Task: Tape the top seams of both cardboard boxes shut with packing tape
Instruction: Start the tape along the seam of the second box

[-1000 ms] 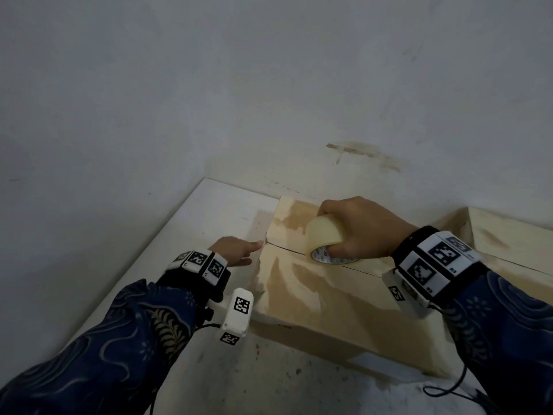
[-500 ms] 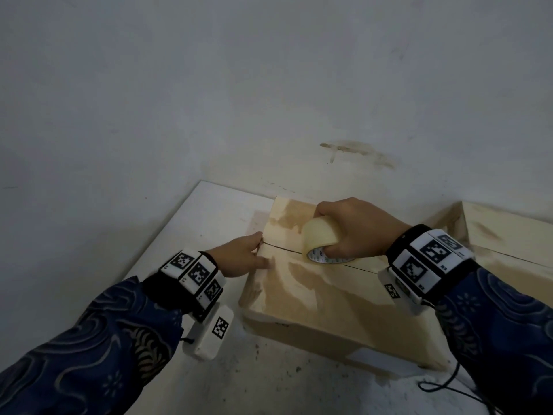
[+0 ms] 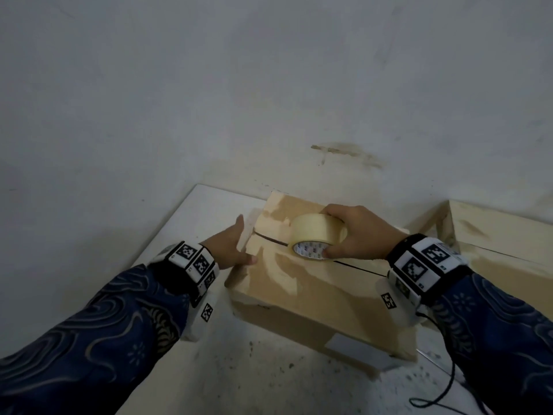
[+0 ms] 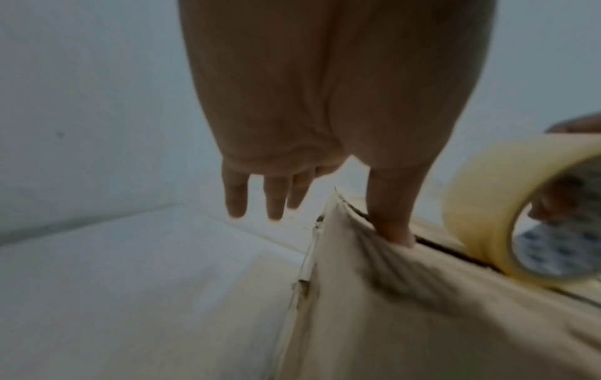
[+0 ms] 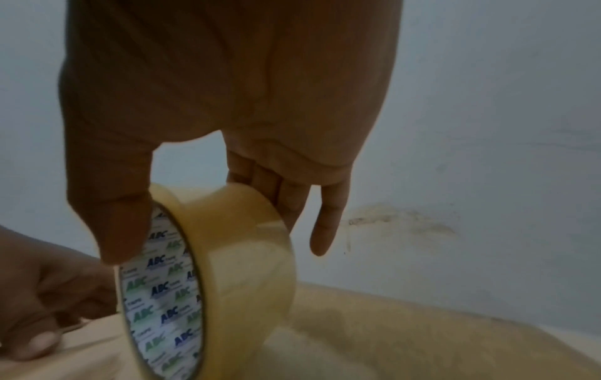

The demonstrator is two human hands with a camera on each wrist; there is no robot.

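A closed cardboard box (image 3: 314,292) lies on the white table (image 3: 191,229), its top seam (image 3: 356,266) a dark slit running left to right. My right hand (image 3: 356,235) grips a roll of clear packing tape (image 3: 314,236) (image 5: 227,257), thumb in its core, standing on edge on the seam near the left end. My left hand (image 3: 232,247) rests against the box's left end with straight fingers (image 4: 276,200), its thumb (image 4: 393,221) pressing on the top by the seam. A second box (image 3: 502,244) stands at the right.
A pale wall (image 3: 269,85) with a brown stain (image 3: 344,151) rises just behind the boxes. A white label (image 3: 341,344) is stuck on the near box's front face. A black cable (image 3: 443,393) trails over the table at the lower right.
My left hand moved up from the table to the box's left end, thumb onto the top. The tape roll tipped up and shifted slightly right along the seam.
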